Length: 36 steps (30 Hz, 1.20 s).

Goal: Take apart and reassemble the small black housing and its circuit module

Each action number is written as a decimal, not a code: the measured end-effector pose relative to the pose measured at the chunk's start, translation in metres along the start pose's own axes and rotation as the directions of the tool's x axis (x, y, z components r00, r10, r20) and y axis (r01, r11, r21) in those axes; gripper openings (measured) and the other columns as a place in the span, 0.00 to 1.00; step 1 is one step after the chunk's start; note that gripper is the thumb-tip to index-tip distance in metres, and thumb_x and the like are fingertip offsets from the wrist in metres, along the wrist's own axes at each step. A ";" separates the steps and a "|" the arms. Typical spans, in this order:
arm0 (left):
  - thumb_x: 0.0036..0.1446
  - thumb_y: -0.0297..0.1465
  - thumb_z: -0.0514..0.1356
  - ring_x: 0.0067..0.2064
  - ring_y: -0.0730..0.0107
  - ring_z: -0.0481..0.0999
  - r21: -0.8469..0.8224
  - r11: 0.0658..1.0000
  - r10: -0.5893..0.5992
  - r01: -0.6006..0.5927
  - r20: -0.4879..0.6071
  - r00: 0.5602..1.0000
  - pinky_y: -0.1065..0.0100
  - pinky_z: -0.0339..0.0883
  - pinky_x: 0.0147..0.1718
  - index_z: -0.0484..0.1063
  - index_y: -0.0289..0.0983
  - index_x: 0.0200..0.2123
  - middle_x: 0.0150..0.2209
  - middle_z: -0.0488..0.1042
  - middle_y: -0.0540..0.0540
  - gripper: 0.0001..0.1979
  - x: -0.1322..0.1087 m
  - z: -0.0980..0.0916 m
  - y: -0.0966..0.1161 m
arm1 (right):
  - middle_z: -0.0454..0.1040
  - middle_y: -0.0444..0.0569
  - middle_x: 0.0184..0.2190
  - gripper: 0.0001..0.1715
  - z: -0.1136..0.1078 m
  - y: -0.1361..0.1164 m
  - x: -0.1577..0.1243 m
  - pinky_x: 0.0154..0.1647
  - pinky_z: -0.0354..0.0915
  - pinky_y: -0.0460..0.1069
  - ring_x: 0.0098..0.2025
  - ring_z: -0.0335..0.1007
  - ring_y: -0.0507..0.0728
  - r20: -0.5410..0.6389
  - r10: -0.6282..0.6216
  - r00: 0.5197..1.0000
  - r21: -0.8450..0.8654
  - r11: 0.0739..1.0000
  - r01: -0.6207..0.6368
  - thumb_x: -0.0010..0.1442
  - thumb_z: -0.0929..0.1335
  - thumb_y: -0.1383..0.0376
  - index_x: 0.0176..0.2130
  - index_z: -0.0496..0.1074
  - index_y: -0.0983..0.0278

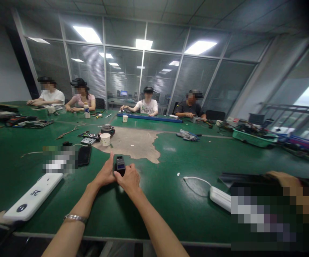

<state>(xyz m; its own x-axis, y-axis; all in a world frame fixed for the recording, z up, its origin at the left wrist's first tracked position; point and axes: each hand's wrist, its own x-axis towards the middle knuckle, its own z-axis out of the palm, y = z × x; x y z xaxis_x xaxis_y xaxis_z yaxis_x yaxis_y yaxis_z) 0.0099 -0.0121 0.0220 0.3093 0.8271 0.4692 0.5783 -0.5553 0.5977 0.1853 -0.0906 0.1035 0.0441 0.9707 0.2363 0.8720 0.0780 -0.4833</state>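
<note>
A small black box-shaped device [120,162] with a little display and a row of buttons on its face stands just above the green table, close in front of me. My right hand [130,179] grips its lower part, thumb on the near left side and fingers along the right. On the device's left, my left hand [105,174] is held with fingers stretched out; whether its palm touches the casing I cannot tell. A paper cup [105,139] and a dark phone-like slab [84,156] lie beyond and left of my hands.
A white power bank-like unit [34,196] marked 25 lies at left, and a white cabled unit [220,198] at right. Gloves [188,135], a green basket [254,138] of parts and a long blue bar [149,118] lie farther off. Several people sit around; another person's hand [285,178] is at right.
</note>
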 end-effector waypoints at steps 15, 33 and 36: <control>0.51 0.38 0.69 0.76 0.32 0.51 0.002 1.000 0.023 -0.023 0.002 1.000 0.35 0.50 0.71 0.22 0.34 0.77 0.76 0.47 0.24 0.67 -0.002 0.001 -0.003 | 0.73 0.57 0.50 0.30 0.000 0.003 0.003 0.50 0.71 0.55 0.50 0.77 0.65 -0.036 -0.008 0.999 0.040 0.999 0.009 0.59 0.75 0.45 0.48 0.77 0.65; 0.43 0.51 0.78 0.76 0.28 0.50 -0.016 0.998 -0.053 0.054 0.034 0.998 0.34 0.49 0.71 0.20 0.38 0.77 0.76 0.45 0.23 0.80 0.000 -0.008 0.011 | 0.76 0.55 0.50 0.22 -0.029 0.003 0.025 0.51 0.67 0.49 0.50 0.76 0.60 -0.236 -0.030 0.971 0.171 0.983 0.072 0.67 0.71 0.49 0.47 0.78 0.64; 0.42 0.53 0.79 0.76 0.28 0.49 -0.006 0.998 -0.057 0.057 0.038 0.998 0.34 0.48 0.71 0.21 0.38 0.77 0.76 0.45 0.23 0.80 0.000 -0.008 0.013 | 0.75 0.54 0.49 0.21 -0.040 0.027 0.026 0.51 0.67 0.49 0.50 0.76 0.60 -0.271 0.002 0.963 0.150 0.988 0.040 0.67 0.71 0.50 0.47 0.77 0.64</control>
<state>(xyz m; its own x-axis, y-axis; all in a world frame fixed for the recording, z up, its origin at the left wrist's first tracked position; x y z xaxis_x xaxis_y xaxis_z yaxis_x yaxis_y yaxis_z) 0.0109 -0.0200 0.0347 0.3043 0.8601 0.4094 0.5907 -0.5075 0.6272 0.2300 -0.0720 0.1304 0.1762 0.8731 0.4545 0.7899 0.1501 -0.5946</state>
